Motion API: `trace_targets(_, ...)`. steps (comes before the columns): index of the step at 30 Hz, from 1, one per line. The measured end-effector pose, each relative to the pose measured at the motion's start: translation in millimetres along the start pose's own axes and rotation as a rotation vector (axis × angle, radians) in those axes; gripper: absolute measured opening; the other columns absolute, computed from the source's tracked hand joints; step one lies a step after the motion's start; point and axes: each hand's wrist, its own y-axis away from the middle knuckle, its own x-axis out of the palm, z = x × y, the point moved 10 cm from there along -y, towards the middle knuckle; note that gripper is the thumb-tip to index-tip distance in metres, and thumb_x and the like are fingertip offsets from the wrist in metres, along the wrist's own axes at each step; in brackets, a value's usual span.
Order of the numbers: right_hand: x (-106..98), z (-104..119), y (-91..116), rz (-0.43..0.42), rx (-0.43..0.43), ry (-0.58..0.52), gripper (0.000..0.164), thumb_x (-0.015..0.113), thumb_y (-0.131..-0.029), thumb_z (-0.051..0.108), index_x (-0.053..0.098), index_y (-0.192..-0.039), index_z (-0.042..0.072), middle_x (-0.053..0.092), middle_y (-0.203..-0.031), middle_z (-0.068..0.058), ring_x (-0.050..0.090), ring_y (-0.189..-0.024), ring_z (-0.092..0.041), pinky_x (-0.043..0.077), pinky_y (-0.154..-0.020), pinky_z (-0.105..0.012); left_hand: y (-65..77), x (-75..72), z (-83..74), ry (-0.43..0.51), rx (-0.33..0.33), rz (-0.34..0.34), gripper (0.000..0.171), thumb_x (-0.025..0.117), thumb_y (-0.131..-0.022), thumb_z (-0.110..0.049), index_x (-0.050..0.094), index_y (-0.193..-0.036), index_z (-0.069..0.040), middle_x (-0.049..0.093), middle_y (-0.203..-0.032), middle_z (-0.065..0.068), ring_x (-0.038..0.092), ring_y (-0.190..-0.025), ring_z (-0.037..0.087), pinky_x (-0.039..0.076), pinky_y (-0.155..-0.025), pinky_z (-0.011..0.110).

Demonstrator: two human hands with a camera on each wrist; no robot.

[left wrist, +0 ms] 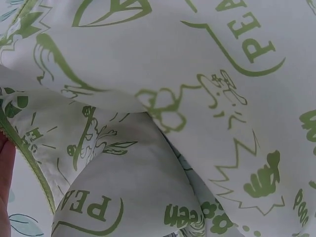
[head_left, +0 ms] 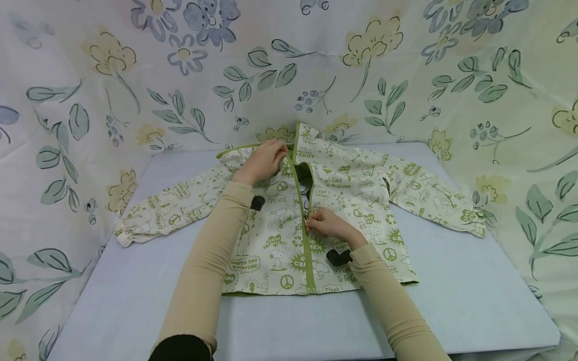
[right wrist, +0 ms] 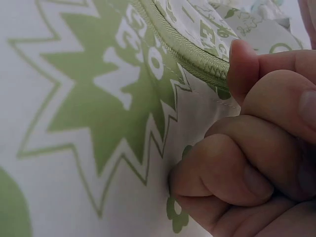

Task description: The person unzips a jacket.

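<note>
A white jacket (head_left: 266, 220) with green print lies front up, its sleeves spread to both sides. Its green zipper (head_left: 308, 260) is joined along the lower front and parted above the middle. My left hand (head_left: 266, 159) pinches the green-trimmed front edge near the collar; in the left wrist view only some fingers (left wrist: 5, 173) show beside that edge. Lower down, my right hand (head_left: 330, 225) pinches at the zipper where its two sides meet. The right wrist view has its curled fingers (right wrist: 247, 148) against the zipper teeth (right wrist: 212, 69); the pull tab itself is hidden.
The jacket lies on a table with a pale cloth (head_left: 474, 291). Behind and on both sides hangs a floral curtain (head_left: 280, 75). The jacket's collar (head_left: 311, 143) stands up near the table's back edge.
</note>
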Motion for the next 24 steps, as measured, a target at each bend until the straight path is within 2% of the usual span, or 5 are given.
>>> trace_targets(12, 2.3, -1.9, 4.3, -0.011, 0.014, 0.024, 0.030, 0.046, -0.099, 0.019, 0.065, -0.083, 0.002, 0.038, -0.050, -0.001, 0.029, -0.042, -0.013, 0.030, -0.042, -0.026, 1.3, -1.6, -0.1, 0.017, -0.016, 0.004, 0.016, 0.046, -0.099, -0.015, 0.059, -0.104, -0.008, 0.056, -0.096, 0.004, 0.049, -0.091, 0.019, 0.042, -0.081, 0.033)
trace_targets(24, 5.6, -0.2, 8.2, 0.004, -0.016, 0.039, 0.031, 0.046, -0.098, 0.017, 0.066, -0.081, 0.000, 0.040, -0.053, 0.000, 0.030, -0.043, -0.011, 0.031, -0.043, -0.025, 1.3, -1.4, 1.5, 0.019, -0.033, 0.007, 0.019, 0.045, -0.099, -0.015, 0.060, -0.107, -0.005, 0.055, -0.096, 0.004, 0.049, -0.089, 0.019, 0.042, -0.080, 0.033)
